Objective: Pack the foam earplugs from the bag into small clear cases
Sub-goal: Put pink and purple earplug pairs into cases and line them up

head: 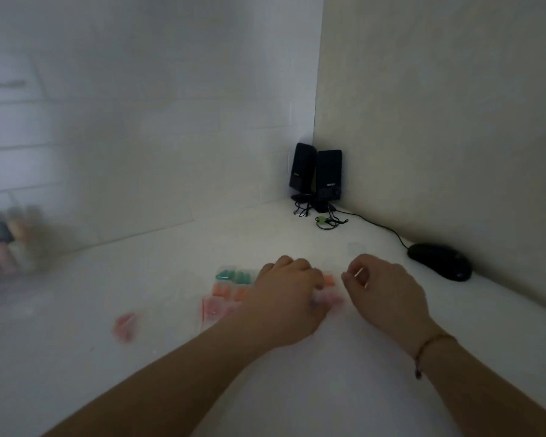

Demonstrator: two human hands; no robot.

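The view is blurred. Small clear cases lie in rows on the white desk: one with green earplugs point(234, 276), one with orange earplugs point(230, 291), one with pink earplugs point(214, 306). My left hand point(289, 299) lies over the right end of these rows, its fingers curled down on a clear case with pink earplugs point(331, 299). Orange earplugs point(328, 280) show just past its knuckles. My right hand point(388, 290) hovers beside it on the right, with thumb and forefinger drawn together. What they pinch, if anything, is too blurred to make out. A pink blurred bundle point(125, 326) lies apart at the left.
Two black speakers point(316, 176) stand in the far corner with cables point(328, 220) trailing from them. A black mouse point(440, 261) sits at the right by the wall. Several small coloured bottles point(7, 241) stand at the far left.
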